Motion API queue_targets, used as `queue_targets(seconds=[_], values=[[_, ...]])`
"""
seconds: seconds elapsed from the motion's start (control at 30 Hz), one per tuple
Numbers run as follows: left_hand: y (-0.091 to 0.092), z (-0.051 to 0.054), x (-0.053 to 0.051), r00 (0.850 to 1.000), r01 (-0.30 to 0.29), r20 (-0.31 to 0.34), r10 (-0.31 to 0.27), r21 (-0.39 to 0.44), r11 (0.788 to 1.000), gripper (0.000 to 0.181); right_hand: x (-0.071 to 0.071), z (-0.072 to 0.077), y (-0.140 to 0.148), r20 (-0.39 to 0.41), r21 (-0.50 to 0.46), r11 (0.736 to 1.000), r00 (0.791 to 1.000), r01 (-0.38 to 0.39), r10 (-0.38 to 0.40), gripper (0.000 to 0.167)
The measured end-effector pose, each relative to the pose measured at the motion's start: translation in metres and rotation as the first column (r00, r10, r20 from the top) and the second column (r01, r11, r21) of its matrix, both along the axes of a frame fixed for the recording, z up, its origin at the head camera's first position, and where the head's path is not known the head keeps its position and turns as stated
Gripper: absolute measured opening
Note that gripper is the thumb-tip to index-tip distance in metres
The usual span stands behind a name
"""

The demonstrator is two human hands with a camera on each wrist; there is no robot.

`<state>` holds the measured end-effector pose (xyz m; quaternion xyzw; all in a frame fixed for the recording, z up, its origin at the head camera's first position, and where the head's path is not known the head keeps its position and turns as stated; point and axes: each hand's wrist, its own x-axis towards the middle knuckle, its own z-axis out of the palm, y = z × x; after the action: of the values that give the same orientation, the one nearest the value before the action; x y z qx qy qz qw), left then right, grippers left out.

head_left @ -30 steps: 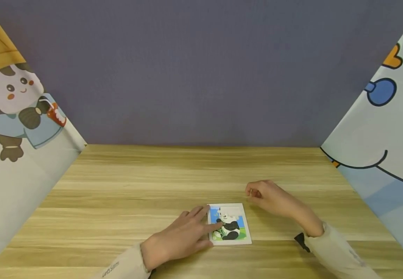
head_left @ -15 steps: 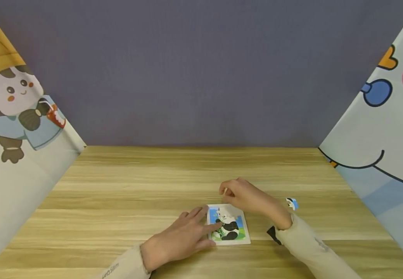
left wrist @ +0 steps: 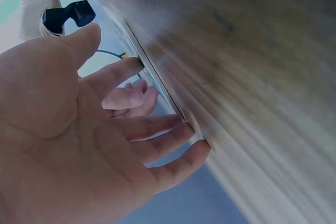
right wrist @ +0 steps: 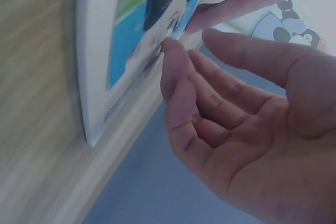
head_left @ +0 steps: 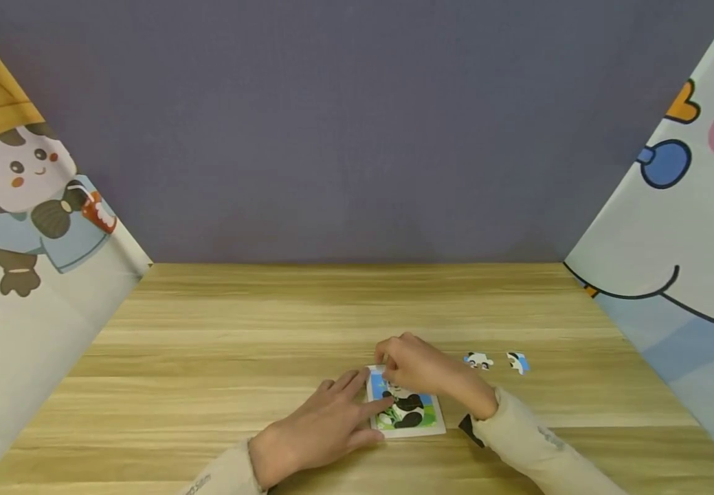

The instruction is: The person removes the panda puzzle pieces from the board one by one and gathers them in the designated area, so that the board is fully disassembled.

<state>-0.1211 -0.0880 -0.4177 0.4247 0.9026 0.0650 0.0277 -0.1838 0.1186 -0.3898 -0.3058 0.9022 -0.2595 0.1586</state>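
A small panda jigsaw puzzle (head_left: 414, 414) in a white tray lies flat on the wooden table. My left hand (head_left: 318, 432) rests at its left edge with fingers fairly straight; one finger lies across the picture. Over the puzzle's top edge is my right hand (head_left: 417, 364), hiding part of the picture. In the right wrist view its fingers (right wrist: 176, 72) are curled, a fingertip touches the puzzle's upper area, and the thumb stands apart. Whether it pinches a piece is hidden. Two loose pieces, a panda-face piece (head_left: 478, 361) and an ear piece (head_left: 517, 362), lie to the right.
The wooden table (head_left: 220, 344) spreads around the puzzle. A dark grey panel (head_left: 357, 137) closes off the back. Cartoon-printed panels stand at the left (head_left: 41, 206) and right (head_left: 690, 227).
My right hand has moved left from beside the puzzle and down onto its top part. The two loose pieces have come into sight behind the arm. My left hand stays put.
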Motion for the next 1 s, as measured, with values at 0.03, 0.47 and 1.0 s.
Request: queue_targets(seconds=[0.03, 0.47, 1.0], values=[[0.000, 0.000, 0.000, 1.000, 0.000, 0.005, 0.000, -0.002, 1.000, 0.056, 0.001, -0.001, -0.001, -0.009, 0.003, 1.000, 1.000, -0.004, 0.004, 0.020], [0.000, 0.001, 0.002, 1.000, -0.008, 0.003, 0.008, -0.008, 1.000, 0.056, 0.011, -0.005, -0.008, -0.114, 0.030, 0.999, 0.993, 0.022, -0.018, 0.024], [0.001, 0.001, 0.002, 1.000, -0.001, -0.023, 0.001, -0.019, 1.000, 0.057, 0.009, -0.006, -0.006, -0.240, 0.089, 0.995, 0.971, 0.039, -0.016, 0.022]])
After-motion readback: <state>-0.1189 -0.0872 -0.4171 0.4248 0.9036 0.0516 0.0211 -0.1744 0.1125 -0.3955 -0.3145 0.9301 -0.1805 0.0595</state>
